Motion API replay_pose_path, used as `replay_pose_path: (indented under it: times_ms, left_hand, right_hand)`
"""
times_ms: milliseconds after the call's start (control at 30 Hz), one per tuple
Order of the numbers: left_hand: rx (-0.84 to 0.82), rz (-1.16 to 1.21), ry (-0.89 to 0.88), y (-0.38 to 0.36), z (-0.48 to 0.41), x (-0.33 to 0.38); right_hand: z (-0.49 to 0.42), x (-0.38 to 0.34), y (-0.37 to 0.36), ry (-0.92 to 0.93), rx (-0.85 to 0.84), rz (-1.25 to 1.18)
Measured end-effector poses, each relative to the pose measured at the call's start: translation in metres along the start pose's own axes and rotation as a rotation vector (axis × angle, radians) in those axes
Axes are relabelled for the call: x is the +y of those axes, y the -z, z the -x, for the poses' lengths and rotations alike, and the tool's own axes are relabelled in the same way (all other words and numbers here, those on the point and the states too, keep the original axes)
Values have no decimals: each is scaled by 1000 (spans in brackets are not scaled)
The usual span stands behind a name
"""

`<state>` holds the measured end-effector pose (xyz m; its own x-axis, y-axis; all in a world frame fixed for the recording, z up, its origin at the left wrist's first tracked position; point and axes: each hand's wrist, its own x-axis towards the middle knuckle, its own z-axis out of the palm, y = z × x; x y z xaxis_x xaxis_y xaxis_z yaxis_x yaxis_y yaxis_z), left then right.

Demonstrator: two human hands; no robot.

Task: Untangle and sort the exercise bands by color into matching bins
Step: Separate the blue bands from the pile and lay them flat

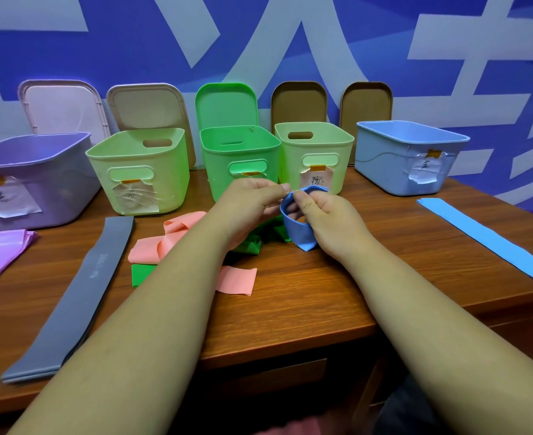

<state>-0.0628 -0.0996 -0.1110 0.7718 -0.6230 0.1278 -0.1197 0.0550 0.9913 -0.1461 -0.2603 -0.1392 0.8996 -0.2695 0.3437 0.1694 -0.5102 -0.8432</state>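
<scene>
Both hands pinch one blue band.
Left hand (249, 205) and right hand (328, 215), fingers curled, hold the blue band (299, 235) as an open loop above the bench (321, 293).

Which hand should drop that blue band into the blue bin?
Right, probably. The right hand grips the blue band and is nearer the blue bin at far right; the left hand only pinches its top edge.
</scene>
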Motion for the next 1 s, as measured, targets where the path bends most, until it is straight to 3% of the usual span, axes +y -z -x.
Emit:
replay_pose_path:
  times_ms: [1000]
  left_hand:
    - [20,-28,-11,7,-10,-12]
  right_hand:
    - [0,0,-2,5,2,53]
